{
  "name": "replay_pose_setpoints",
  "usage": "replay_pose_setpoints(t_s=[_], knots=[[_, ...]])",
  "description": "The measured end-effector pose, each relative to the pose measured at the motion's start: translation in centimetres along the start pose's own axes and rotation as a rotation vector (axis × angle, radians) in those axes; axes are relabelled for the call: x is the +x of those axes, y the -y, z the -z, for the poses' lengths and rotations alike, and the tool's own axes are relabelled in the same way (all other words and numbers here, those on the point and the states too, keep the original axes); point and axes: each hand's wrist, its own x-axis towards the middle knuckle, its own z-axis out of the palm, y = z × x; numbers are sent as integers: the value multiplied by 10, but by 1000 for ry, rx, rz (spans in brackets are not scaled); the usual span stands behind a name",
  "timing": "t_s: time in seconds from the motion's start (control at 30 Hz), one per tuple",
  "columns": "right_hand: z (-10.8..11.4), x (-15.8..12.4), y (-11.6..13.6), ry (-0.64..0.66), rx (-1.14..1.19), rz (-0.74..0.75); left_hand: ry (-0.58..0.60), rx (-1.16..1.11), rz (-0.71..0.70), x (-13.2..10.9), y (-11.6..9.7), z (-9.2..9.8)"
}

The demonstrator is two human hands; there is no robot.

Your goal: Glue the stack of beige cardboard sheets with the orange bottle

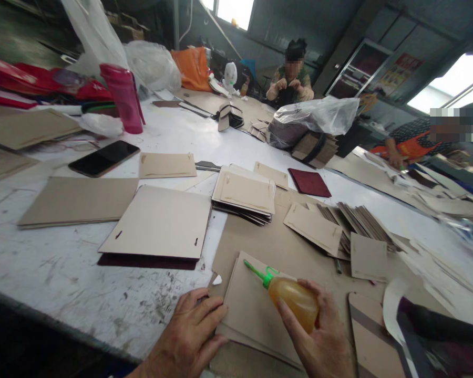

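My right hand holds a yellow glue bottle with a green nozzle, its tip over a brown cardboard sheet at the table's near edge. My left hand lies flat with its fingers pressing the left edge of that sheet, which tops a thin stack of similar sheets. A stack of folded cardboard panels with a maroon underside sits just beyond my left hand.
On the white table lie more cardboard stacks, a black phone, a pink bottle, a maroon piece and plastic bags. One person sits at the far end, another at right.
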Motion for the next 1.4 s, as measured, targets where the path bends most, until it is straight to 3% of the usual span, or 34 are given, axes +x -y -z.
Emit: replay_pose_setpoints(t_s=[0.17, 0.47, 0.63, 0.83, 1.0, 1.1, 1.2, 1.33, 1.4], knots=[[4, 2, -4, 50, -19, 168, -44, -19, 2, -3, 0, -7], [7, 8, 4, 60, -50, 177, -26, -2, -4, -5, 1, -5], [6, 19, 8, 49, -70, 335, -34, -12, 25, -4, -2, -5], [19, 11, 17, 139, -41, 268, -165, -13, 79, 2, -9, -4], [18, 8, 21, 123, -35, 185, -207, 23, 67, 4, -10, -5], [13, 13, 18, 88, -63, 278, -192, 6, 50, 3, -9, -5], [6, 19, 14, 38, -71, 296, -104, 45, 20, 0, -6, -3], [1, 17, 13, -13, -10, 217, -7, 133, -36, -2, -3, 0], [3, 11, 17, -64, 75, 74, -10, 149, -41, -2, -2, 1]])
